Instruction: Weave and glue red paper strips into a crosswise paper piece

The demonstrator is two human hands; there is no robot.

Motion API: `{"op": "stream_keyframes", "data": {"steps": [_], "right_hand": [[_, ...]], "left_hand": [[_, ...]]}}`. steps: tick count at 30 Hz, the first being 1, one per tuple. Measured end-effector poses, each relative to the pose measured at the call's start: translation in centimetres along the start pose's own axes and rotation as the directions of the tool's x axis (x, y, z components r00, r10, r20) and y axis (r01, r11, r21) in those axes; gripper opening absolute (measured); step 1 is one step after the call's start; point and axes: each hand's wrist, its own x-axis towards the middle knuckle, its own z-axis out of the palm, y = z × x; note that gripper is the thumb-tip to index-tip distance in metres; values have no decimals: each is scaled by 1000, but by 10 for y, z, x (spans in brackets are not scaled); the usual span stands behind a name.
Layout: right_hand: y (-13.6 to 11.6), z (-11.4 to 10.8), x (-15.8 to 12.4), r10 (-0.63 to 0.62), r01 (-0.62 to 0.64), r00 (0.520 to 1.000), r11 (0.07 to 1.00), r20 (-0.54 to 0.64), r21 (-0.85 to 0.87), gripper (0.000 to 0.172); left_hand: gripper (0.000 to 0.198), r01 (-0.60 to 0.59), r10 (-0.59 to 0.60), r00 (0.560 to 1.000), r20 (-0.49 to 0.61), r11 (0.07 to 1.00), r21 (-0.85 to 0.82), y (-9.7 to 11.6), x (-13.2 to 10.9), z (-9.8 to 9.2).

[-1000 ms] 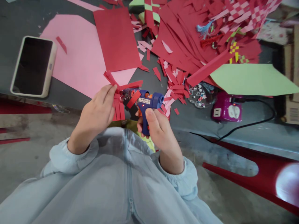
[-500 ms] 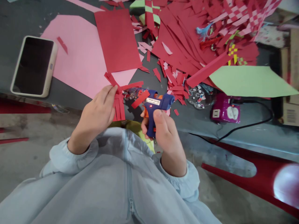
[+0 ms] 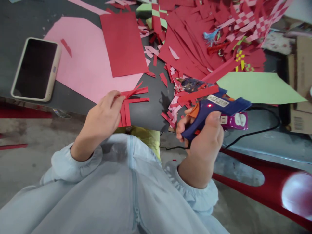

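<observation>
Near the table's front edge, my left hand [image 3: 103,112] is closed on red paper strips [image 3: 125,113]. Its fingertips pinch them where they cross, and loose ends stick out to the right and downward. My right hand [image 3: 204,133] grips a blue hot glue gun [image 3: 212,107] by its handle, fingers near the orange trigger [image 3: 194,111]. A small red light glows on the gun's side. Its dark, crusted nozzle end points left over paper scraps, and a red strip lies across or stuck along its front.
A phone [image 3: 36,69] lies at left beside a pink sheet [image 3: 83,55] and a red sheet [image 3: 124,45]. Red strips [image 3: 190,42] pile up at the back. At right are a green sheet [image 3: 260,86], a purple power socket [image 3: 237,121] with a black cord [image 3: 258,130], and cardboard [image 3: 303,68].
My right hand has carried the glue gun rightward, away from the strips. The left hand keeps its place, while the strip ends under its fingertips sit slightly differently.
</observation>
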Motion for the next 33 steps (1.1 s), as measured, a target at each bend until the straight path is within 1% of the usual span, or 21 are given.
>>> {"op": "stream_keyframes", "data": {"steps": [7,13,19,24,33], "right_hand": [[3,1,-1,12,-11,999,1000,50,-21,48],[7,-1,-1,19,-20,998,1000,68,15,45],[11,0,-1,-3,1,997,1000,82,26,51],[13,-1,-1,3,-4,996,1000,88,12,51],[14,0,-2,6,-6,995,1000,98,-9,50]], "left_hand": [[45,6,-12,999,38,991,135,6,3,-3],[45,-14,4,998,56,983,185,9,4,-4],[46,-5,-8,997,78,985,175,12,7,-8],[44,10,-22,997,68,987,160,13,8,-7],[44,28,-57,990,126,975,221,17,9,-11]]}}
